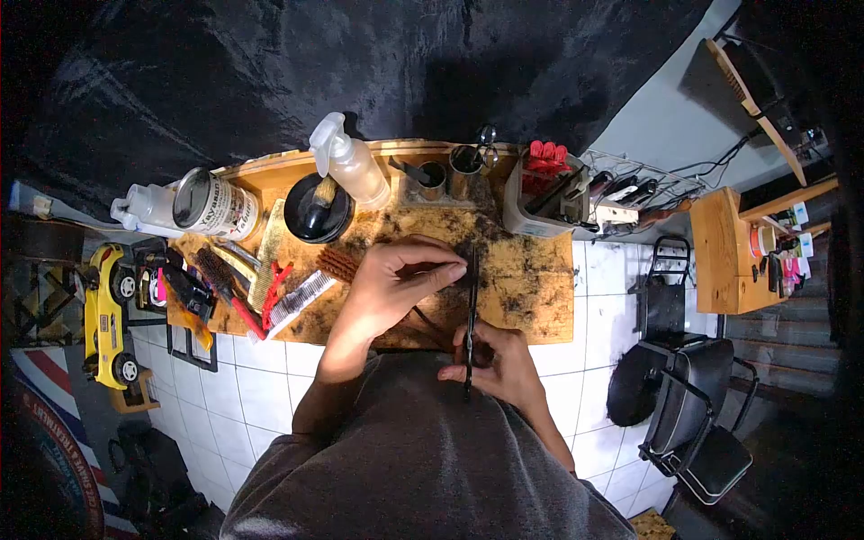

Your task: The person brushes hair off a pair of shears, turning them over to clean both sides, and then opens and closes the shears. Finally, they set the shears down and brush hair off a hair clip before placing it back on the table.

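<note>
While the right hand (508, 364) grips a slim dark tool (472, 306), its long axis pointing away from the body, the left hand (382, 286) has its fingertips pinched together just left of the far half, any contents indiscernible.

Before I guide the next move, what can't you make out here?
All in the head view:
- Left hand: anything pinched is too small to tell.
- Thin dark tool: grip partly hidden by right hand.
- Metal cup: bottom hidden by its wall.
- Sign: cut off, left edge.
</note>
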`<state>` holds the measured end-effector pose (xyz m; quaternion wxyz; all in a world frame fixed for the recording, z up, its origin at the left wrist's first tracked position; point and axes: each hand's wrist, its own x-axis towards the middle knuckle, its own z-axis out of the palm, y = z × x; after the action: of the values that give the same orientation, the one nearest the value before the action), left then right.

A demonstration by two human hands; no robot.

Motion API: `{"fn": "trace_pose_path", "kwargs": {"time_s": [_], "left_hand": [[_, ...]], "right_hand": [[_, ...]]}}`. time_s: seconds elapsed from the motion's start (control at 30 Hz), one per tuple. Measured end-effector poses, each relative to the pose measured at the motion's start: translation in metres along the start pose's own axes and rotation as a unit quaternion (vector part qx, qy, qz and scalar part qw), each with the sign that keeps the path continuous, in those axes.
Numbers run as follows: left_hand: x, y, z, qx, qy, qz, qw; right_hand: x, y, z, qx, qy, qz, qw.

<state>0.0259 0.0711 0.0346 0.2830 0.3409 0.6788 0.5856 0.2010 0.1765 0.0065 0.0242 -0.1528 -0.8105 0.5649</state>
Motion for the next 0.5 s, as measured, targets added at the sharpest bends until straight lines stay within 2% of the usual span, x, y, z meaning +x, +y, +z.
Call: {"fn": "trace_pose_path", "kwargs": {"time_s": [0.17,0.27,0.33,0.5], "left_hand": [[0.0,0.002,0.0,0.026,-0.016,-0.01,1.0],[0.0,0.004,0.002,-0.018,0.015,-0.02,1.0],[0.001,0.009,0.003,-0.053,0.055,-0.074,0.994],[0.0,-0.001,0.001,-0.018,0.033,-0.036,0.999]], "right_hand": [[-0.002,0.007,0.004,0.041,0.021,0.004,0.999],[-0.004,0.011,0.006,0.036,0.016,0.014,0.999],[-0.005,0.012,0.01,0.021,0.046,0.009,0.999],[-0.002,0.006,0.002,0.034,0.018,0.017,0.999]]}}
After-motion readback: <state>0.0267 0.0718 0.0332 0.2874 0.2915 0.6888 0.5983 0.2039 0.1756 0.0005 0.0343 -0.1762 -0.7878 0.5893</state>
